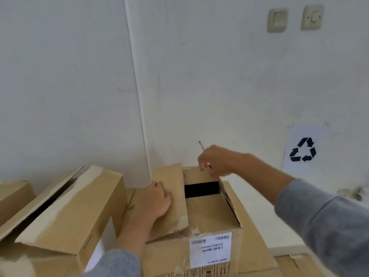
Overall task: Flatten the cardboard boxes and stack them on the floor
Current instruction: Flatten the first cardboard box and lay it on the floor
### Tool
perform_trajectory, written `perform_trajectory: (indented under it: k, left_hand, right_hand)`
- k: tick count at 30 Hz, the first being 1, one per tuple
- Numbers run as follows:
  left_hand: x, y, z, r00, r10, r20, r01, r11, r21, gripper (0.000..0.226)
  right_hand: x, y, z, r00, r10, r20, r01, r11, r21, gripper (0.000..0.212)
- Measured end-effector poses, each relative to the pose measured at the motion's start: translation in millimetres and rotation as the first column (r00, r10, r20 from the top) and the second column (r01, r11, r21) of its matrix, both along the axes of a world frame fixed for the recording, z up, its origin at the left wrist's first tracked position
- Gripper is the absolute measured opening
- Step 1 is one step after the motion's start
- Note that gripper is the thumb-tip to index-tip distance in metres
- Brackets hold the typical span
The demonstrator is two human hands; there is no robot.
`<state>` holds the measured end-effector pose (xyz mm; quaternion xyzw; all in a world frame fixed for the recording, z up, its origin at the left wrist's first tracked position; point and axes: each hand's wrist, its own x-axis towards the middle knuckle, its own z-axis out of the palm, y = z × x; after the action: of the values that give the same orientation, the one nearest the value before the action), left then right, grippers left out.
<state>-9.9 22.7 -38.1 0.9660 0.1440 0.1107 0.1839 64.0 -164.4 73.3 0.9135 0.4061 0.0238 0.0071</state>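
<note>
The tall brown cardboard box with a white shipping label (201, 236) runs off the bottom edge, so its base is out of view, and the label's print is too small to read. Its dark opening hides the inside. A second brown cardboard box (65, 212) at left is cut by the left and bottom edges. The right hand (216, 160) is motion-blurred; the thin dark stick (202, 146) in its fingers cannot be identified.

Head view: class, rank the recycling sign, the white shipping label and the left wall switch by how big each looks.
1. Recycling sign and shipping label: alike in apparent size. The label sits nearer the camera, so I will not rank them.
2. Left wall switch: clearly smallest, though farthest away.
</note>
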Motion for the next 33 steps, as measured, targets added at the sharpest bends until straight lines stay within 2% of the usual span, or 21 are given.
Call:
perform_trajectory:
  k: [2,6,9,11,13,14,16,19,23,27,31,33]
  left_hand:
    - [10,-7,10,1.0,0.003,-0.024,-0.004,1.0,-0.027,0.052]
    - [25,-21,16,0.991,-0.072,-0.109,0.051,0.983,-0.177,0.067]
    - [28,-19,28,0.989,-0.09,-0.115,0.073,0.987,-0.142,0.059]
    - [26,-10,44,0.994,-0.1,-0.05,0.092,0.985,-0.147,0.038]
    - [22,4,63,0.994,-0.109,-0.012,0.107,0.987,-0.12,0.019]
    - [19,13,71,0.994,-0.108,0.001,0.107,0.986,-0.128,0.018]
    - [10,33,80,0.995,-0.097,0.037,0.102,0.975,-0.198,0.025]
    - [-6,53,79,0.992,-0.088,0.091,0.112,0.945,-0.308,0.042]
    - [-14,58,72,0.983,-0.117,0.144,0.162,0.917,-0.364,0.051]
    - [-12,62,68,0.979,-0.129,0.158,0.183,0.9,-0.396,0.052]
    - [-13,65,66,0.975,-0.119,0.188,0.191,0.879,-0.438,0.05]
    - [-13,62,66,0.97,-0.125,0.208,0.208,0.869,-0.45,0.051]
  right_hand:
    - [-1,-11,7,0.997,-0.059,0.044,0.062,0.996,-0.071,0.038]
    - [-14,-19,-7,0.974,-0.204,0.1,0.217,0.966,-0.141,0.043]
    - [-9,-23,-24,0.949,-0.304,0.077,0.313,0.939,-0.143,0.041]
    - [0,-24,-42,0.941,-0.338,-0.005,0.335,0.936,-0.106,0.038]
    - [7,-18,-61,0.943,-0.325,-0.069,0.325,0.946,-0.017,0.033]
    - [11,-12,-70,0.942,-0.32,-0.099,0.326,0.944,0.047,0.029]
    - [16,4,-89,0.933,-0.335,-0.13,0.352,0.925,0.144,0.027]
    - [20,22,-108,0.93,-0.357,-0.089,0.367,0.919,0.145,0.037]
    - [38,32,-105,0.935,-0.341,-0.096,0.351,0.856,0.38,0.057]
    - [68,45,-85,0.952,-0.274,-0.135,0.304,0.891,0.336,0.055]
    - [72,56,-82,0.953,-0.256,-0.161,0.3,0.871,0.39,0.052]
    - [54,55,-81,0.953,-0.164,-0.256,0.238,0.925,0.297,0.045]
